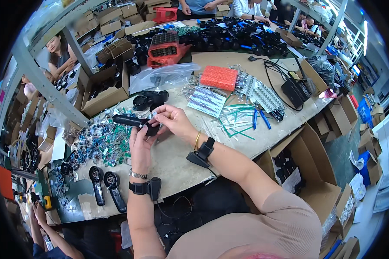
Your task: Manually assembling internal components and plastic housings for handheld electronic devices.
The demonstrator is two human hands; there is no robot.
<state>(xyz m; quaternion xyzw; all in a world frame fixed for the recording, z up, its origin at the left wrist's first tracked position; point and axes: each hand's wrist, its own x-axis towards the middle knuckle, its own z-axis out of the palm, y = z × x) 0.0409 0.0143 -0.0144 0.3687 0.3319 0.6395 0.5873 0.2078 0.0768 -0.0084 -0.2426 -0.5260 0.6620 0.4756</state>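
My left hand (pixel 140 149) is wrapped around a black plastic handheld-fan housing (pixel 126 120), its long handle pointing left above the table. My right hand (pixel 176 124) is at the round end of the housing, thumb and fingertips pinched together; what is between them is too small to make out. Just beyond lie more black fan housings (pixel 150 100). Beside my left hand spreads a heap of small green circuit boards with wires (pixel 101 142). Two black fan half-shells (pixel 97 185) rest near the table's front edge, left of my left forearm.
Blue-handled tools (pixel 260 118) and green-and-clear strips (pixel 237 123) lie at right, near white component sheets (pixel 207 101) and a red bubble-wrapped pack (pixel 219 77). A black power adapter (pixel 294 91) sits farther right. Open cardboard boxes (pixel 311 155) flank the table; another person's hands (pixel 38 212) work at lower left.
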